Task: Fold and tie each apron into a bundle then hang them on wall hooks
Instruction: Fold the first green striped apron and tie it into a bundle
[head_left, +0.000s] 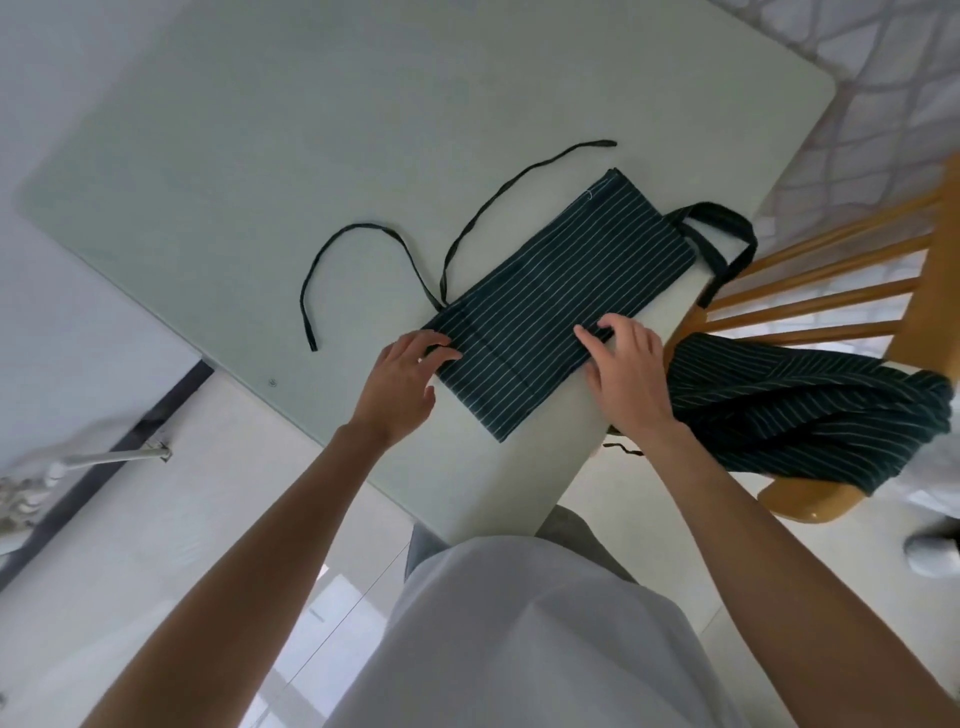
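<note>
The folded apron (558, 306) lies on the tabletop (311, 156), long axis running from my hands toward the far right. My left hand (402, 384) and right hand (626, 376) press its near end, fingers nearly flat.

soft daylight, wide-angle warp

even, bright light is washing over the pale surface (218, 171), casting only faint shadows. glare is shining off the floor (332, 603) tiles. edges are bending and smearing, and the left margin is blurring out of focus.
</note>
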